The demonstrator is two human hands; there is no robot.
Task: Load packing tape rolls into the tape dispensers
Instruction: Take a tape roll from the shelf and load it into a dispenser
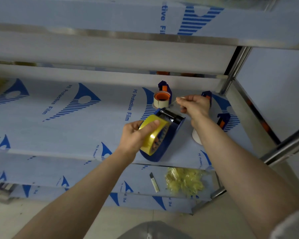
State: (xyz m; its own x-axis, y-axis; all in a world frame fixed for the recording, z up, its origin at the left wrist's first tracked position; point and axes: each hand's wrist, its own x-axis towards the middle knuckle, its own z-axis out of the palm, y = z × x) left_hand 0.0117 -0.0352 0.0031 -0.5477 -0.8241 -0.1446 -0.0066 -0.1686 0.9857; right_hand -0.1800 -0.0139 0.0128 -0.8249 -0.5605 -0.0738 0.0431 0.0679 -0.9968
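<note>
Left hand [135, 135] clamped on yellow tape roll [153, 135] seated in blue dispenser [164, 135]. Right hand [194, 105], at 2 o'clock from roll, pinching clear tape end [173, 105].

I see left hand [135, 137] clamped over yellow tape roll [151, 135] seated in blue dispenser [164, 137] on film-covered shelf [59, 118]. Right hand [194, 105], at 2 o'clock from roll, pinches clear tape end [173, 106] pulled up over black roller [171, 116]. Second dispenser [163, 95] with orange hub stands at 12 o'clock, just behind. Lower shelf: utility knife [154, 181] at 6 o'clock, crumpled yellowish film [184, 181] beside it at 5 o'clock.
</note>
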